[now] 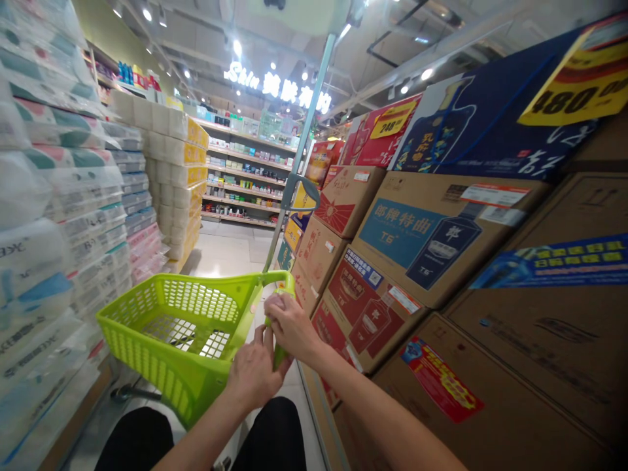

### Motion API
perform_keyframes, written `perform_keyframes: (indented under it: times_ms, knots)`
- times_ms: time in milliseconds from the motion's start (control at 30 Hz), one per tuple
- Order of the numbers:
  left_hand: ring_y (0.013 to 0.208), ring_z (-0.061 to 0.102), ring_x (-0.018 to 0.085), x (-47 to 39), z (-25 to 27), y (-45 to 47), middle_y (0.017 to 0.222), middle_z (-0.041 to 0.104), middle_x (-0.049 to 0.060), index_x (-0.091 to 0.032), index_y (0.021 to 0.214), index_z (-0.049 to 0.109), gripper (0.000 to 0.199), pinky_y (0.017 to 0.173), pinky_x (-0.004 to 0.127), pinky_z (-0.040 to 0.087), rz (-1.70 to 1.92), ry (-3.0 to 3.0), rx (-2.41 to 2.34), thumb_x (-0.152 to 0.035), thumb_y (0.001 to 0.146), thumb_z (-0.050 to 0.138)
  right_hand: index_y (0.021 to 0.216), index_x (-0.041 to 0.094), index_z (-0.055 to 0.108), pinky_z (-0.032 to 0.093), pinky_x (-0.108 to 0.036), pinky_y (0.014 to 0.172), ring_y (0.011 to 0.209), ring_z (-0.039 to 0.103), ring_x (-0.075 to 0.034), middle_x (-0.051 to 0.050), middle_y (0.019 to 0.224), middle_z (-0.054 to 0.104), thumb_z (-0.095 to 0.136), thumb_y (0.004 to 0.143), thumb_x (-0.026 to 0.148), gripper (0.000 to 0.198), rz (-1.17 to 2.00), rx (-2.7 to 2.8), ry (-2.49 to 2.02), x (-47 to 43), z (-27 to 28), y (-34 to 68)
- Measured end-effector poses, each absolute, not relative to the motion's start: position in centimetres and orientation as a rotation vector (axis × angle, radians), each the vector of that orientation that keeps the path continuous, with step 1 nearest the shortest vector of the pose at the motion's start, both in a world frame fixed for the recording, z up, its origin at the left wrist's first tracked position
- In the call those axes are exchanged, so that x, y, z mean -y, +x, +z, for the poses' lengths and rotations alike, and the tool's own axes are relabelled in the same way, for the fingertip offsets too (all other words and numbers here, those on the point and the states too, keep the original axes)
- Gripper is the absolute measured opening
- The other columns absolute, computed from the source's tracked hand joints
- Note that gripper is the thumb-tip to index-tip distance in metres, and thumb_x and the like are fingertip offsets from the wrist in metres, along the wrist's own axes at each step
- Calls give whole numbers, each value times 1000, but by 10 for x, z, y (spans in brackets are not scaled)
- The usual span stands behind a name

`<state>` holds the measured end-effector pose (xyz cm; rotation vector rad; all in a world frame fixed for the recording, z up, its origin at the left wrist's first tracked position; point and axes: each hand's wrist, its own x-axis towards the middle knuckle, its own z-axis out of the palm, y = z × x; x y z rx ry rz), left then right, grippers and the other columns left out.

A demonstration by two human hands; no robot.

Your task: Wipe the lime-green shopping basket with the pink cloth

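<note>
A bright green plastic shopping basket cart (181, 379) stands in front of my knees, its lattice floor showing and no goods visible inside. Its loop handle (279, 278) rises at the right side. My right hand (289, 324) is closed around the upper part of this handle. Lower and to the left, my left hand (255, 373) is closed on the same handle, close against the basket's rim. My fingertips are partly hidden behind the handle and each other.
Stacked liquor cartons (417, 229) with price cards line the right side. Wrapped tissue packs (88, 196) are piled along the left. A slanted pole (314, 98) with a grey bracket rises ahead. Shelves of small products (245, 170) stand at the aisle's far end, beyond pale floor tiles (226, 248).
</note>
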<state>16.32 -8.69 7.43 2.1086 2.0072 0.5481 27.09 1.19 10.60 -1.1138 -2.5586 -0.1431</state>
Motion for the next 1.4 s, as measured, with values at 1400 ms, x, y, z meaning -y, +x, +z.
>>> perform_keyframes:
  times_ms: [1400]
  knots:
    - [103,64,27,98,75,151,135,52,13,-20,125,51,53,84,38,48,533,2131,-1991,-56,93,29,93,25,67,39,-25,76,90,50,-17,-4,100,56,53,90,19,15,-99,2326,-1125,-8,94,259]
